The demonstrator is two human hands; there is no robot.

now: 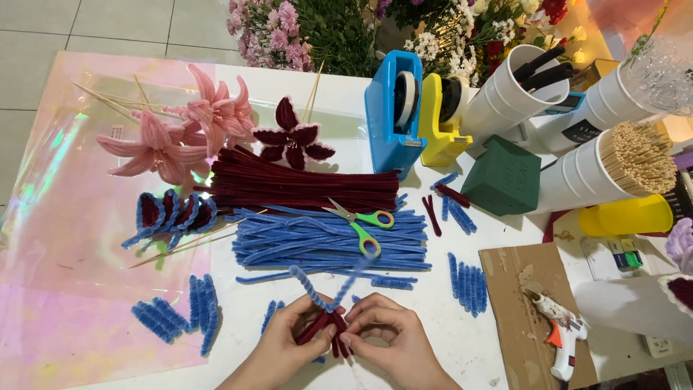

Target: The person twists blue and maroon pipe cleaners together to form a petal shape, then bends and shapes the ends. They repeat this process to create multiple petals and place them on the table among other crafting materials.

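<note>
Left hand: the left hand (289, 339) sits at the bottom edge of the table, fingers curled tight around a small dark red pipe-cleaner petal (321, 328), pinching it from the left.
Right hand: the right hand (386, 332) meets it from the other side, thumb and forefinger pressed narrow on the same petal, so the two hands touch at the fingertips.
Blue strand: a blue pipe cleaner (310, 285) rises from the pinched spot and bends up and to the left, with a blurred length running off to the right.
Just above: a loose heap of blue pipe cleaners (289, 242) with green-and-orange scissors (364, 224) lying on top; behind that, a bundle of dark red pipe cleaners (303, 186).
Left side: finished pink flowers (180, 133) and a dark red flower (292, 137) on an iridescent wrapping sheet (58, 238), beside a row of blue-edged red petals (173, 213).
Cut pieces: short blue bits (468, 282) lie grouped near the hands on both sides.
Right side: a glue gun (559, 328) rests on cardboard (520, 289); a green foam block (502, 177), blue tape dispenser (393, 115) and yellow tape dispenser (440, 119) stand further back.
</note>
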